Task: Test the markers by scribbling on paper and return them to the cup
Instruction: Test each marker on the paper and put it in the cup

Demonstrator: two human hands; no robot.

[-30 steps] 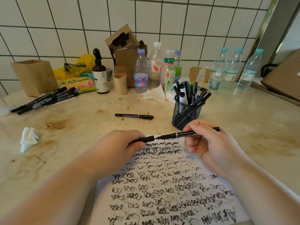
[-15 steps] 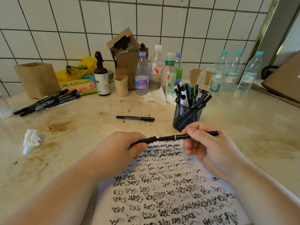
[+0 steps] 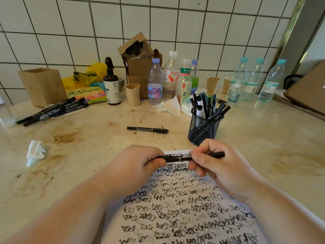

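Marker (image 3: 182, 157) gripped by both hands – left (image 3: 139, 166), right (image 3: 216, 164) – above scribbled paper (image 3: 175, 217); stained beige worktop (image 3: 88, 147), white-tiled wall (image 3: 158, 23) far.

Along the tiled wall (image 3: 175, 23): wooden box (image 3: 43, 86), brown spray bottle (image 3: 111, 85), cardboard cartons (image 3: 139, 64), beige cup (image 3: 132, 94), plastic bottles (image 3: 171, 76). Crumpled tissue (image 3: 35, 152) lies on the stained counter (image 3: 88, 138).

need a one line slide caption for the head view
Both hands hold a black marker over scribbled paper, beside a mesh cup.
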